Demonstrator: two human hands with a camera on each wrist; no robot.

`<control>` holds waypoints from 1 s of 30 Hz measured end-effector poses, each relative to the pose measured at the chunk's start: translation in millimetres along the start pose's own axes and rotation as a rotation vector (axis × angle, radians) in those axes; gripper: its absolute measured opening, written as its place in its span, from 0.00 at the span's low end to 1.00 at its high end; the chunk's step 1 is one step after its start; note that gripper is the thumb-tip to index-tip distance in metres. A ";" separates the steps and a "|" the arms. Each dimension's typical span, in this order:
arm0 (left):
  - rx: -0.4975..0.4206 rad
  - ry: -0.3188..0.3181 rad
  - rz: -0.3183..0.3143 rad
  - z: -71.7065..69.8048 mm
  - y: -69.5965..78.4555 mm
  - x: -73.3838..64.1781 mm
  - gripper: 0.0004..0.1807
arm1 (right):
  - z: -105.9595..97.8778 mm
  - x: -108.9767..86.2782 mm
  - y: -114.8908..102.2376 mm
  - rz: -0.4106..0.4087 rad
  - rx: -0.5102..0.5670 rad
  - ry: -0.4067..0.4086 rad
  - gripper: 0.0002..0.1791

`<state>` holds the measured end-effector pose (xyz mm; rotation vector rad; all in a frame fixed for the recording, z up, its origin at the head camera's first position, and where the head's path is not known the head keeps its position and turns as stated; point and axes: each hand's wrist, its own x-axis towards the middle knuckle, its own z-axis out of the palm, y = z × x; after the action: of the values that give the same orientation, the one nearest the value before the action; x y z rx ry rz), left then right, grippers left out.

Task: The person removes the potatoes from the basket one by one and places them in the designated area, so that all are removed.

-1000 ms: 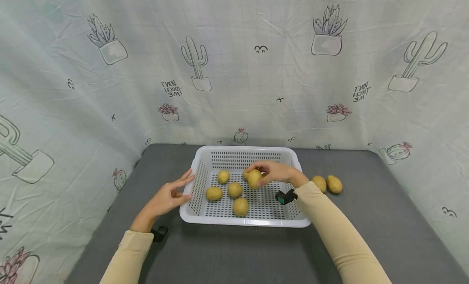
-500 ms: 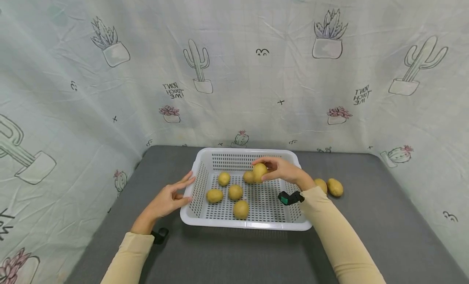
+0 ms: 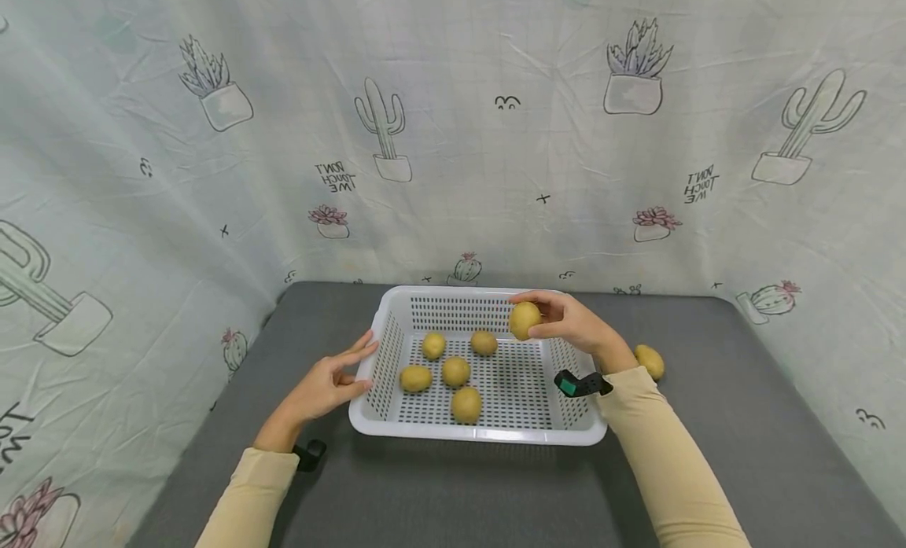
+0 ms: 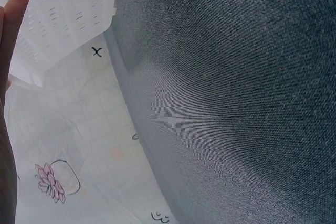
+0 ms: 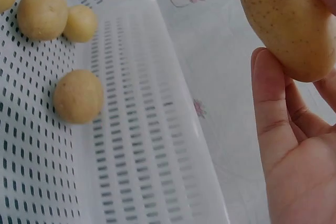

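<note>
A yellow-brown potato [image 3: 524, 321] is pinched between the thumb and fingers of my right hand [image 3: 575, 325], raised over the right back part of the white slotted basket [image 3: 474, 434]. In the right wrist view that potato [image 5: 291, 24] shows small dark specks. Several other potatoes lie apart on the basket's floor, among them one potato [image 3: 484, 343] at the back and another potato [image 3: 466, 405] toward the front. My left hand [image 3: 318, 385] rests its straight fingertips at the basket's left rim. A finger [image 4: 13, 24] of it overlaps the basket wall [image 4: 63, 19] in the left wrist view.
Right of the basket, a loose potato [image 3: 650, 362] lies on the grey cloth-covered table [image 3: 467, 493], partly behind the right sleeve. A pale curtain [image 3: 453, 139] printed with cacti hangs behind and along both sides. Black camera straps [image 3: 582, 384] sit at the wrists.
My right hand has lifted the potato and carried it to the right, from beside the back potato toward the basket's right end. My left hand has stayed at the rim.
</note>
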<state>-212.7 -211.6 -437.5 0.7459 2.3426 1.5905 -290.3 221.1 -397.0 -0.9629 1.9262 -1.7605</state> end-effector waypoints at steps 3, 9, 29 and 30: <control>-0.004 0.000 0.005 0.0 -1.1 -1.3 0.36 | -4.5 -7.2 -2.4 -0.008 0.004 0.020 0.30; -0.006 -0.002 0.005 0.7 -2.8 -3.4 0.36 | -16.0 -22.6 -7.6 -0.049 0.022 0.058 0.29; 0.006 -0.003 0.002 -0.1 0.7 0.2 0.36 | -57.8 -106.1 -12.8 -0.142 -0.003 0.270 0.28; 0.010 -0.004 0.003 -0.2 0.9 0.3 0.36 | -58.7 -109.8 -11.4 -0.144 0.003 0.279 0.28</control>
<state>-212.7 -211.3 -436.6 0.7540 2.3489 1.5782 -249.4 339.3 -396.3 -0.9158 2.0630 -2.0748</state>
